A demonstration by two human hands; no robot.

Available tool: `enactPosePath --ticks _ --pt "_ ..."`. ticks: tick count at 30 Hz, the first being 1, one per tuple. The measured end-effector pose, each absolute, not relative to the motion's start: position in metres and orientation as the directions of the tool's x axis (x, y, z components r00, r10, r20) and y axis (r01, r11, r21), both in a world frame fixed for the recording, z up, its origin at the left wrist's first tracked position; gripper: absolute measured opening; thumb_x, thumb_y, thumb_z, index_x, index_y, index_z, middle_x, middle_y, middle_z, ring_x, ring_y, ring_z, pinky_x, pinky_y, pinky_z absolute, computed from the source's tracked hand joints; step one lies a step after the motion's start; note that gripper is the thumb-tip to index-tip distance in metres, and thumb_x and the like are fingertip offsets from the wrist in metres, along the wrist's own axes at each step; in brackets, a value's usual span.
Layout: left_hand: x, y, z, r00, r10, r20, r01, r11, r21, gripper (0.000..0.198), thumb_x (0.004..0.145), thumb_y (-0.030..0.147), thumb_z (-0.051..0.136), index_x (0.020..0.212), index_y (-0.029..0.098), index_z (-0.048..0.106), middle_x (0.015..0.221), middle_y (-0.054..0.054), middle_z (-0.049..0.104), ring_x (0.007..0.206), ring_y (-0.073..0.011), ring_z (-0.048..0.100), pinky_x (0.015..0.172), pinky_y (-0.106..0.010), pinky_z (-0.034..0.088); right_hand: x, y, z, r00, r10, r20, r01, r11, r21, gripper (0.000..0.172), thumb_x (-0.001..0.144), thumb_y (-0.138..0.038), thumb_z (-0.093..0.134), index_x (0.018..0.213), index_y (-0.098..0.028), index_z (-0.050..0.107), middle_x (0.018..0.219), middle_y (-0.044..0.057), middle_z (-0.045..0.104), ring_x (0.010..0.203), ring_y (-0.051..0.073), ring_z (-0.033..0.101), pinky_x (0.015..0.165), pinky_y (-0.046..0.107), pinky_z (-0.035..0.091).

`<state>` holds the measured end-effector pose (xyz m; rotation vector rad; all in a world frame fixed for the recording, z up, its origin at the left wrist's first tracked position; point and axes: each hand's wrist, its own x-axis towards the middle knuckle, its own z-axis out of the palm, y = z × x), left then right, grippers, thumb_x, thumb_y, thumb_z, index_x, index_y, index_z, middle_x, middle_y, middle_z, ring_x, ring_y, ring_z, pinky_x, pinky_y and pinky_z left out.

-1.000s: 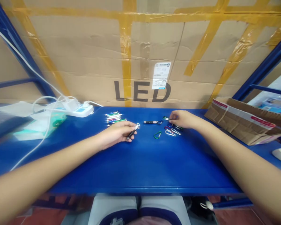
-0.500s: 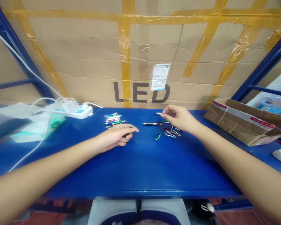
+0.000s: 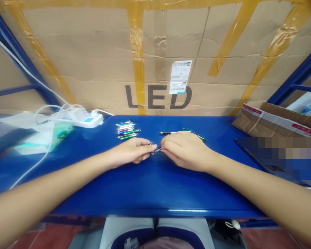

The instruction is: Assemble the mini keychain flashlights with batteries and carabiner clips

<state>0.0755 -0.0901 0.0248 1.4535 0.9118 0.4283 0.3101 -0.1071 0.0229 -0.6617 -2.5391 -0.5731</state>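
Note:
Over the middle of the blue table [image 3: 155, 186], my two hands meet. A small silvery carabiner [image 3: 157, 150] spans the gap between them, pinched by the fingertips of my right hand [image 3: 188, 150]. My left hand [image 3: 133, 151] is closed, thumb against fingers, on a small metal piece [image 3: 151, 143] that touches the carabiner; its exact shape is too small to tell. Behind my right hand lies a black pen-shaped torch [image 3: 168, 133]. Green carabiners [image 3: 202, 137] show past its knuckles; the others of that pile are hidden. Several coloured pen-shaped torches [image 3: 125, 130] lie in a row beyond my left hand.
A large cardboard box [image 3: 106, 69] marked LED walls off the back. At left are a white power strip [image 3: 93, 120], its cables and a green-white packet [image 3: 59, 135]. An open cardboard carton [image 3: 269, 119] and a dark flat object [image 3: 259, 155] sit at right.
My right hand has come left and toward me from the carabiner pile, bringing a carabiner to my left hand. My left hand has barely shifted. The view has tilted down slightly.

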Motion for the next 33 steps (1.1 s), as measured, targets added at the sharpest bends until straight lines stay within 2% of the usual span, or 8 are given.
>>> enactPosePath --ticks 3,6,8,11,15,18,26,33 --pt "0.075 -0.091 0.027 0.63 0.726 -0.278 0.275 0.126 0.953 0.039 0.088 0.051 0.068 0.079 0.015 0.059 0.063 0.003 0.049 0.047 -0.0041 0.031 0.045 -0.02 0.019 0.313 -0.106 0.025 -0.773 0.381 0.507 0.558 0.789 0.257 0.026 0.104 -0.023 0.044 0.09 -0.019 0.065 0.092 0.007 0.076 0.079 0.018 0.066 0.07 0.031 0.043" --pt "0.074 -0.09 0.027 0.647 0.715 -0.265 0.283 0.098 0.954 0.038 0.083 0.045 0.074 0.072 0.016 0.054 0.06 0.004 0.049 0.046 -0.0042 0.031 0.045 -0.021 0.02 0.315 -0.107 0.029 -0.791 0.366 0.491 0.525 0.818 0.236 0.023 0.104 -0.032 0.048 0.095 -0.02 0.066 0.098 0.008 0.076 0.084 0.019 0.068 0.071 0.031 0.045" --pt "0.073 -0.09 0.027 0.64 0.726 -0.252 0.325 0.041 0.945 0.039 0.082 0.045 0.075 0.07 0.016 0.052 0.06 0.004 0.05 0.047 -0.0051 0.034 0.045 -0.021 0.021 0.315 -0.108 0.03 -0.803 0.368 0.468 0.513 0.828 0.229 0.023 0.103 -0.039 0.051 0.101 -0.02 0.065 0.099 0.008 0.076 0.084 0.02 0.068 0.072 0.032 0.046" --pt "0.072 -0.091 0.027 0.663 0.714 -0.228 0.403 -0.084 0.911 0.035 0.085 0.048 0.07 0.075 0.016 0.058 0.063 0.002 0.056 0.05 -0.0073 0.04 0.047 -0.021 0.027 0.312 -0.11 0.03 -0.804 0.432 0.409 0.536 0.824 0.184 0.031 0.104 -0.046 0.049 0.109 -0.019 0.062 0.096 0.008 0.074 0.08 0.022 0.067 0.07 0.033 0.047" --pt "0.072 -0.094 0.029 0.718 0.667 -0.2 0.446 -0.22 0.867 0.032 0.091 0.046 0.063 0.079 0.016 0.062 0.065 0.002 0.059 0.056 -0.0089 0.044 0.054 -0.021 0.034 0.309 -0.113 0.028 -0.85 0.451 0.274 0.496 0.859 0.125 0.034 0.107 -0.042 0.042 0.099 -0.016 0.062 0.094 0.009 0.07 0.078 0.02 0.063 0.068 0.031 0.046" --pt "0.072 -0.095 0.028 0.699 0.687 -0.198 0.425 -0.178 0.887 0.032 0.093 0.046 0.061 0.079 0.017 0.06 0.066 0.002 0.06 0.053 -0.0081 0.042 0.052 -0.021 0.032 0.306 -0.114 0.025 -0.875 0.428 0.227 0.462 0.879 0.122 0.036 0.108 -0.036 0.038 0.09 -0.016 0.062 0.089 0.009 0.067 0.077 0.02 0.06 0.068 0.031 0.045" --pt "0.078 -0.095 0.023 0.618 0.743 -0.258 0.332 0.052 0.942 0.038 0.085 0.051 0.069 0.077 0.017 0.052 0.061 0.005 0.053 0.047 -0.0056 0.034 0.045 -0.02 0.023 0.301 -0.116 0.024 -0.837 0.512 0.196 0.535 0.84 0.092 0.034 0.108 -0.032 0.034 0.091 -0.016 0.059 0.087 0.009 0.067 0.07 0.019 0.058 0.065 0.031 0.041" --pt "0.079 -0.096 0.023 0.63 0.743 -0.223 0.36 -0.025 0.933 0.045 0.088 0.058 0.063 0.075 0.017 0.051 0.06 0.004 0.054 0.046 -0.006 0.034 0.045 -0.021 0.024 0.298 -0.119 0.024 -0.811 0.565 0.15 0.58 0.811 0.079 0.029 0.106 -0.03 0.038 0.093 -0.016 0.06 0.087 0.008 0.069 0.069 0.019 0.059 0.065 0.031 0.038"
